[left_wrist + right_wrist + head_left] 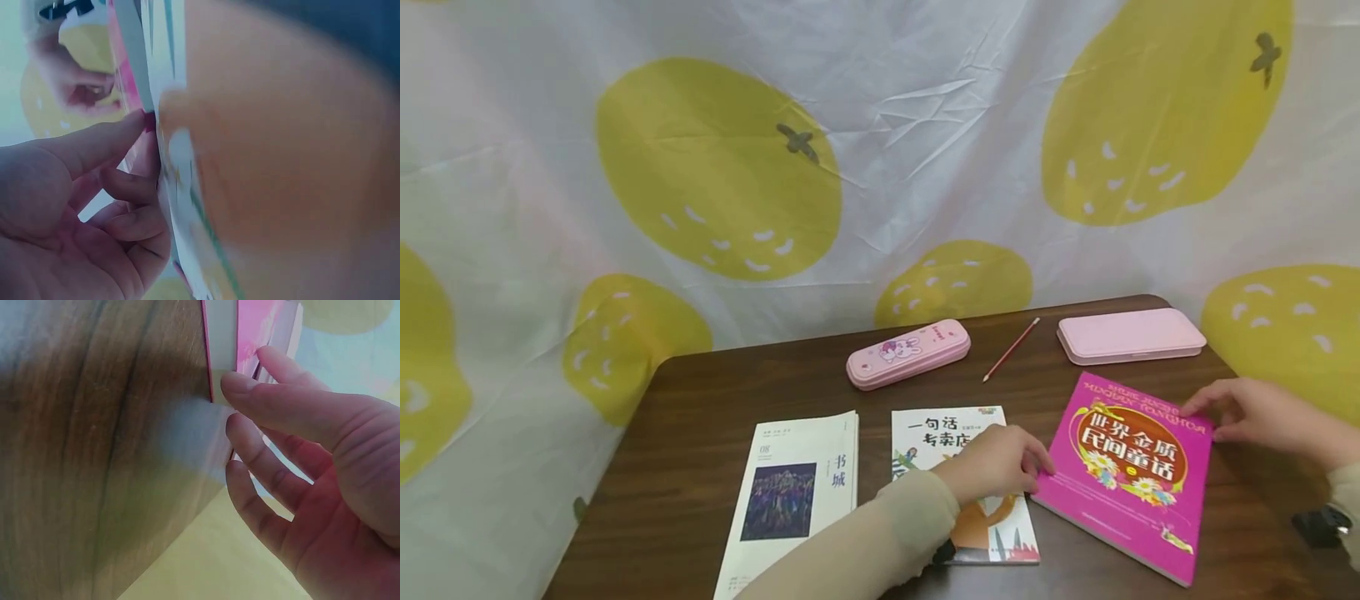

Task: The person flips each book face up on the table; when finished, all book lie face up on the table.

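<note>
A magenta storybook with a brown oval title panel lies slightly turned on the table. My left hand reaches over a white illustrated book and pinches the magenta book's left edge near its lower corner; the left wrist view shows the thumb and index finger meeting there. At the opposite edge my right hand lightly holds the book near its upper right corner. In the right wrist view its thumb is at the page edge, an index fingertip is against the pink cover, and the other fingers are loosely bent.
A white magazine with a dark picture lies at the left. Along the back are a pink rabbit-print pencil case, a thin red pencil and a plain pink case. A fruit-print curtain hangs behind the wooden table.
</note>
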Demonstrator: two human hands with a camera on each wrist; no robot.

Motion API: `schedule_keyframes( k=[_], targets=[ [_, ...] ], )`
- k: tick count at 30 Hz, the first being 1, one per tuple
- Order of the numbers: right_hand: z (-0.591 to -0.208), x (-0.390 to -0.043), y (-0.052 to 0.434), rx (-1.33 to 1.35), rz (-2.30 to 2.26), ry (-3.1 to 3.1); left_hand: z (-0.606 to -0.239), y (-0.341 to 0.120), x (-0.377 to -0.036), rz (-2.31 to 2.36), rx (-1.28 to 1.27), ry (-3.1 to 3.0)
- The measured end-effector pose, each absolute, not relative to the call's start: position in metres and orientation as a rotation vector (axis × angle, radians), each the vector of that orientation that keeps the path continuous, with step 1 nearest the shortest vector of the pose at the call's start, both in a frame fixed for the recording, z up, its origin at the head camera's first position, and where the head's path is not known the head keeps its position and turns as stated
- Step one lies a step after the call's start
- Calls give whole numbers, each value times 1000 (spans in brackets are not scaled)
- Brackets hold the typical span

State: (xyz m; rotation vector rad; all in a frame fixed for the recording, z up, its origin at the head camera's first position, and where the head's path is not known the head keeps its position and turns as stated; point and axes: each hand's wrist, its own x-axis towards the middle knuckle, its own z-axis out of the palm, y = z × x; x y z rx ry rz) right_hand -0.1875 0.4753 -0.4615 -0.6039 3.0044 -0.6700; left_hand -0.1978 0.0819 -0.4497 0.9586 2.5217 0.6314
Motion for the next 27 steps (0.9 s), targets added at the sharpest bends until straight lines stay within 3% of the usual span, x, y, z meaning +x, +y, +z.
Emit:
schedule_keyframes(
  k=[27],
  targets=[
    [-455, -244, 440, -475, -541, 3049, -458, 115, -138, 427, 836, 2791]
  ],
)
